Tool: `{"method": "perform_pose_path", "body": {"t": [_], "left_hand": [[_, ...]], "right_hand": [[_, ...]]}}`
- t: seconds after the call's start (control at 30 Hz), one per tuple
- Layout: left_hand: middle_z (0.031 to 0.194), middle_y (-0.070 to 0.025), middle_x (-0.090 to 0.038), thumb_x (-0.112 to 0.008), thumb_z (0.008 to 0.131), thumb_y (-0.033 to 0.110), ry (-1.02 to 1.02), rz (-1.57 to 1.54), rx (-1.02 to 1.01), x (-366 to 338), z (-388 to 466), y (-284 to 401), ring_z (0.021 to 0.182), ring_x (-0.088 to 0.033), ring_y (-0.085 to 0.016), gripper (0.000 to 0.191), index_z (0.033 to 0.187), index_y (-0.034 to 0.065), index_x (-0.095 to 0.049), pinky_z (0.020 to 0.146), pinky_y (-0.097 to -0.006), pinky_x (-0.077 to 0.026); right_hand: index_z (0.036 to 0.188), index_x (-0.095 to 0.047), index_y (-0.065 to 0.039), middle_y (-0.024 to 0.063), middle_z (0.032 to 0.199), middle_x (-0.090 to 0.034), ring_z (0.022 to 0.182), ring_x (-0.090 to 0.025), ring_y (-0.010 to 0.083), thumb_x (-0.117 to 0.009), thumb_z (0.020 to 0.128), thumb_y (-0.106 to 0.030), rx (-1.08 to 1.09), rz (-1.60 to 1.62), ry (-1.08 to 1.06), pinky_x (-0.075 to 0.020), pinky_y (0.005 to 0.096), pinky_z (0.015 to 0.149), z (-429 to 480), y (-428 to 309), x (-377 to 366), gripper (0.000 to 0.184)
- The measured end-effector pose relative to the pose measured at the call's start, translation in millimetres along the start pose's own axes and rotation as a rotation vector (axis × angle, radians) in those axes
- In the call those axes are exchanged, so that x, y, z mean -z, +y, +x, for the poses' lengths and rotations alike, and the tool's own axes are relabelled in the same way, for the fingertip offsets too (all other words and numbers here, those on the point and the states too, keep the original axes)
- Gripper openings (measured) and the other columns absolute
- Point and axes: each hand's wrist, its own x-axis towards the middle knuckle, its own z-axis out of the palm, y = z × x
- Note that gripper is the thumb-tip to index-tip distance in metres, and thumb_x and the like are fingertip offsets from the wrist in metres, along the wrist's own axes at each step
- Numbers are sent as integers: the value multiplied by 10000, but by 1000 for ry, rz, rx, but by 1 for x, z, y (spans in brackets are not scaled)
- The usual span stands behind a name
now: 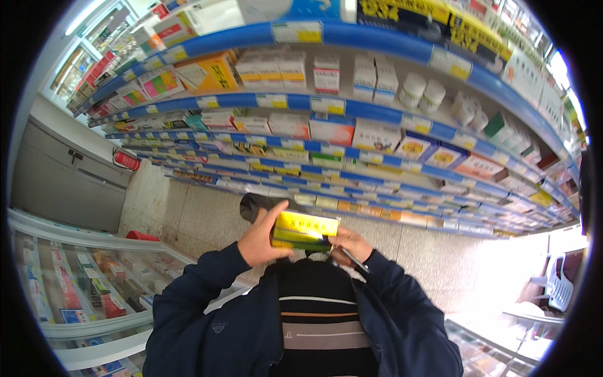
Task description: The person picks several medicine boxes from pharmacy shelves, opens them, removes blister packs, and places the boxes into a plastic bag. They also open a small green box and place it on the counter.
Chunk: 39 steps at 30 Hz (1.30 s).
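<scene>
Both hands hold yellow-and-black cardboard boxes, apparently a small stack, in front of my chest. My left hand grips their left end, thumb and fingers spread around it. The fingers of my right hand hold the right end. A thin, pen-like object also sits in my right hand; its exact kind is unclear. Dark, bunched material shows just beyond my left hand. Glare covers part of the yellow top face.
Ahead, blue-edged shelves hold packaged boxes and white bottles. Glass display cases stand at left and lower right. A grey cabinet, a red fire extinguisher and a white plastic chair are around the tiled floor.
</scene>
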Motion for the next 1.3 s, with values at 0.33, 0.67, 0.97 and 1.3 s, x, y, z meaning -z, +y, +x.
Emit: {"method": "perform_pose_path", "body": {"t": [0.33,0.67,0.97,1.3], "left_hand": [[1268,-177,-480,-842,757,186,-19,-87,-61,67,-61,-30,1186,-523,-344,910,1479,84,-297,1014,-413,-436],[1266,-177,-449,-803,750,99,147,-354,-38,101,-110,-110,1195,-509,-320,892,1484,87,-296,1012,-381,-440],[1209,-166,-429,-786,748,92,194,-261,17,144,-127,-133,1136,-513,-315,854,1474,100,-336,982,-365,-441],[1315,-144,-428,-834,738,71,502,-391,156,178,-142,-159,1234,-469,-259,920,1496,90,-313,1044,-352,-399]], "right_hand": [[1201,-584,-110,23,639,-531,394,-396,71,-547,1036,-264,-152,326,-191,-280,235,341,91,43,-47,229],[1096,-542,-71,-22,517,-397,383,-383,81,-618,1000,-270,-235,168,-63,-258,226,343,170,64,-124,234],[1192,-546,-104,-9,729,-477,468,-364,70,-662,959,-210,-329,120,-207,-292,229,421,219,60,-147,281],[1172,-535,-82,-9,503,-415,374,-378,59,-603,996,-165,-584,74,-360,-273,196,332,321,16,-186,206]]}}
